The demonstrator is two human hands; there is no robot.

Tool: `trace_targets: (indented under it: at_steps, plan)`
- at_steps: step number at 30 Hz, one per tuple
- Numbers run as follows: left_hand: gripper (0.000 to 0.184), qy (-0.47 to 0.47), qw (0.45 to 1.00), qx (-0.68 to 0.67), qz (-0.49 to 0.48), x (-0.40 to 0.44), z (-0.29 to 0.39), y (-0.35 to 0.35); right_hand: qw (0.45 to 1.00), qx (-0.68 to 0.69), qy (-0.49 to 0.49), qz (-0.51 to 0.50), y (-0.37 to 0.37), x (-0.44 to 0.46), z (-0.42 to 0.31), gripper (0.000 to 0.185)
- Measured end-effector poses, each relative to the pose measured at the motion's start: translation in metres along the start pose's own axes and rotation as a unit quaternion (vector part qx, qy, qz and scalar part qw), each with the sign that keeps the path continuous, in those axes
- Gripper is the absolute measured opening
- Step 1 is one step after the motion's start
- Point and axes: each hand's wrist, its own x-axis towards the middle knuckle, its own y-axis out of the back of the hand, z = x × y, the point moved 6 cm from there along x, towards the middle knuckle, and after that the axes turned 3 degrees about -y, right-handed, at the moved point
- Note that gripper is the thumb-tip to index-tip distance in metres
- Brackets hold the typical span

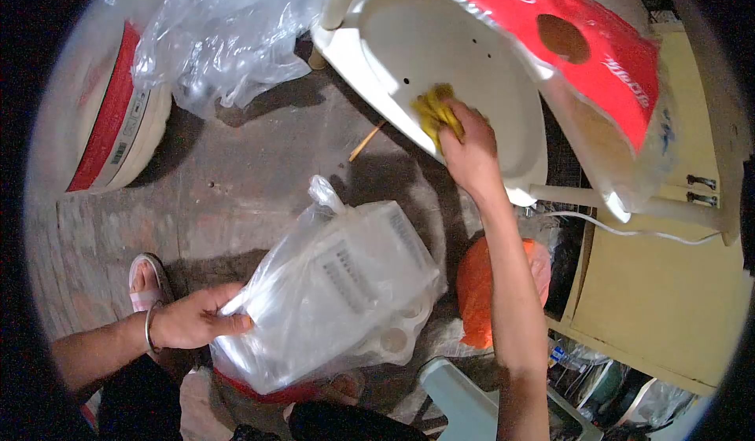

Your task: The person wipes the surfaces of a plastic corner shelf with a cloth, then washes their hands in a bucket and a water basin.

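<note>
While the right hand (472,146) sits over its near edge, the white chair (495,95): its seat has a long axis running from upper left to lower right, and most of that surface extends above and to the right of the grip. Of the 2 hands, the right is much the nearer; the left is well apart from it.
Red panel (602,56): on the chair's right side, with 1 round brown patch or opening; white script along its upper edge reads "Coca-Cola" — another line, lower right, is turned and too soft to read surely.
Clear bag (307,299): nearer the person and apart from the chair, its gathered neck pointing up the view; the pale contents lie lower left to upper right, with rows of dark print too small to read.
Round white container (149,138): at the far left, wearing a red-and-grey label (106,123) whose small text cannot be made out.
Left hand (197,315): thumb and forefinger pinch the bag's left side.
Yellow cloth (431,115): bunched in the right hand's closed fingers — jutting out leftward, against the seat's left edge.
Barcode (119,152): low on the container's label, no digits legible.
</note>
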Motion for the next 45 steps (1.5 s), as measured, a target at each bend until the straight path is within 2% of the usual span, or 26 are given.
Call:
trace_targets:
  at_steps: [2,4,5,6,7,8,10,11,12,13,16,18,20,24,25,26,27,29,31,33,35,36,38,39,41,45]
  plan:
    - [0.032,-0.002,1.000,-0.016,0.011,-0.002,-0.003,0.004,0.997,0.077,0.003,-0.002,-0.005,0.019,-0.017,0.038]
    - [0.030,-0.004,1.000,-0.006,-0.012,-0.003,-0.005,0.007,0.977,0.214,-0.007,-0.004,0.001,0.033,-0.020,0.036]
    - [0.030,-0.004,1.000,-0.008,-0.009,-0.004,-0.006,0.010,0.980,0.196,0.008,0.038,0.014,0.036,-0.015,0.032]
    - [0.029,0.004,1.000,-0.006,-0.007,-0.005,-0.008,0.012,0.980,0.195,-0.016,0.043,0.024,0.044,0.010,0.039]
    - [0.028,0.010,1.000,-0.004,-0.007,-0.004,-0.008,0.014,0.978,0.093,-0.015,0.185,0.034,0.046,0.063,0.038]
    - [0.027,0.002,1.000,-0.022,-0.005,-0.004,-0.003,0.013,0.966,0.174,-0.036,0.190,0.043,0.054,0.105,0.038]
    - [0.027,-0.004,0.999,-0.032,0.000,-0.003,-0.008,0.018,0.854,0.500,-0.053,0.132,0.052,0.073,0.196,0.038]
    - [0.027,-0.010,0.999,-0.035,0.002,-0.002,-0.011,0.020,0.886,0.440,-0.050,0.137,0.058,0.073,0.222,0.037]
    - [0.028,0.006,0.998,-0.063,-0.002,-0.004,-0.011,0.019,0.954,0.240,-0.076,0.165,0.058,0.074,0.221,0.039]
    - [0.028,0.005,0.998,-0.065,0.003,-0.005,-0.008,0.021,0.977,0.030,-0.095,0.189,0.058,0.076,0.219,0.041]
    - [0.030,-0.016,0.999,-0.041,0.001,-0.008,-0.004,0.024,0.968,0.104,-0.114,0.200,0.026,0.124,0.172,0.042]
    - [0.031,-0.008,0.999,-0.038,0.015,-0.010,0.004,0.024,0.983,0.045,-0.062,0.165,0.007,0.165,0.137,0.042]
    - [0.032,-0.001,0.999,-0.031,0.027,-0.011,0.008,0.025,0.990,0.090,0.003,0.106,-0.011,0.186,0.074,0.041]
    - [0.032,-0.031,0.998,-0.031,0.035,-0.012,0.005,0.025,0.990,0.081,0.081,0.087,-0.032,0.174,-0.012,0.039]
    - [0.032,-0.033,0.998,-0.038,0.037,-0.011,0.003,0.023,0.991,0.109,0.072,0.029,-0.041,0.162,-0.023,0.036]
    - [0.031,-0.037,0.998,-0.033,0.040,-0.010,0.004,0.022,0.988,0.138,0.061,-0.029,-0.049,0.150,-0.030,0.034]
    - [0.031,-0.033,0.998,-0.032,0.037,-0.011,0.005,0.021,0.988,0.138,0.056,-0.028,-0.051,0.138,-0.030,0.034]
    - [0.032,-0.007,0.999,-0.027,0.025,-0.010,0.009,0.020,0.975,0.159,0.131,-0.081,-0.053,0.113,-0.039,0.032]
    - [0.032,-0.017,1.000,-0.013,0.017,-0.007,0.010,0.018,0.983,0.114,0.057,-0.135,-0.035,0.083,-0.042,0.031]
    - [0.032,-0.043,0.999,-0.001,0.010,-0.008,0.012,0.017,0.983,0.075,0.071,-0.153,-0.010,0.063,-0.030,0.029]
    - [0.031,-0.038,0.999,0.003,0.002,-0.009,0.010,0.018,0.960,0.037,0.041,-0.273,0.002,0.047,-0.010,0.028]
    - [0.030,-0.037,0.999,0.011,-0.002,-0.010,0.009,0.013,0.962,0.036,0.046,-0.268,0.011,0.040,-0.011,0.028]
    - [0.030,-0.036,0.999,0.021,-0.006,-0.009,0.008,0.016,0.982,0.067,-0.155,-0.080,0.038,0.042,0.009,0.027]
    - [0.030,-0.033,0.999,0.037,-0.008,-0.010,0.008,0.016,0.997,-0.025,-0.056,0.045,0.037,0.052,0.038,0.028]
    - [0.030,-0.040,0.998,0.037,-0.012,-0.006,-0.003,0.018,0.993,-0.064,0.042,0.090,0.031,0.075,0.036,0.032]
    - [0.028,-0.041,0.997,0.068,-0.012,-0.007,-0.002,0.018,0.991,-0.091,0.059,0.081,0.003,0.124,0.012,0.039]
